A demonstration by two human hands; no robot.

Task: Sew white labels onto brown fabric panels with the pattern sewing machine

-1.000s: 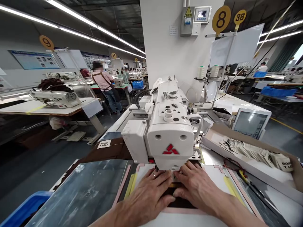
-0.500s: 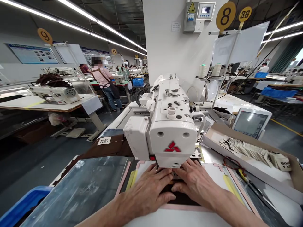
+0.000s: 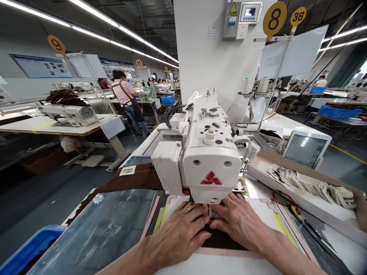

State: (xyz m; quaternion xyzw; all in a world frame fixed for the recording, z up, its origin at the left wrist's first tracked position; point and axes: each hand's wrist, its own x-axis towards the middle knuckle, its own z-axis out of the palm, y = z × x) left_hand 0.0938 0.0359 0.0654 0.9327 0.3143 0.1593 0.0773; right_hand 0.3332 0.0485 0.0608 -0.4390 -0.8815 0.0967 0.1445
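Under the head of a white sewing machine (image 3: pixel 212 160), my left hand (image 3: pixel 183 229) lies flat with fingers stretched forward over dark brown fabric (image 3: pixel 220 240). Opposite it, my right hand (image 3: pixel 239 219) is spread flat on the same fabric. Between my fingertips a white label (image 3: pixel 213 212) shows in part; the machine head hides the far fingertips. The fabric lies within a pink-edged white template (image 3: pixel 229 263). To the left, another brown piece (image 3: pixel 140 176) bears a white label (image 3: pixel 127 170) lettered BIMBA Y LOLA.
At right stands a long box (image 3: pixel 306 202) with several labels (image 3: pixel 341 195); yellow-handled snips (image 3: pixel 296 212) lie before it, and a control screen (image 3: pixel 308 149) stands behind. A blue bin (image 3: pixel 34 244) sits at lower left. A person (image 3: pixel 126 99) stands at another table.
My hands stay on the fabric, and my left hand has shifted slightly. A little more of the label shows between them. The view has moved slightly.
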